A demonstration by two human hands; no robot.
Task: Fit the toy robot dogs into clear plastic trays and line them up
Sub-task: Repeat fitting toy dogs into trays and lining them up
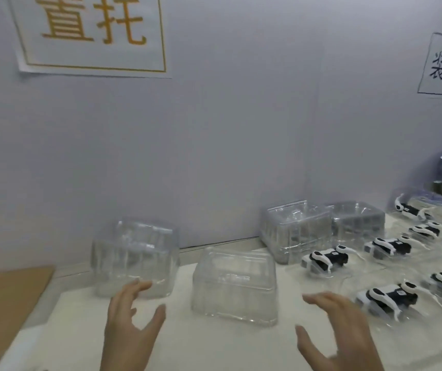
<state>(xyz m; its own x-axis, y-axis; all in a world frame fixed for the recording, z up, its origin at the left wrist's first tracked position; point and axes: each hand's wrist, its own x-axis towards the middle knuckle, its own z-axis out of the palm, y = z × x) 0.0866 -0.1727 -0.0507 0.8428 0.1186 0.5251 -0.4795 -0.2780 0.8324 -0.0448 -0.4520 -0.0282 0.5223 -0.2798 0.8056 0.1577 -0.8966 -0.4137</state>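
Left hand (131,325) and right hand (340,333) are low in frame, both empty, fingers spread and relaxed. Cream table (214,349) underneath. Hands flank the near tray stack (234,285), no contact: clear, glossy, ribbed thin plastic, boxy. Left tray stack (134,261) sits at the left fingertips, contact unclear. Toy robot dogs (324,259), black-and-white hard plastic, lie in flat clear trays right of the right hand. Long axes run left-right, tilted up-right. Head end unclear.
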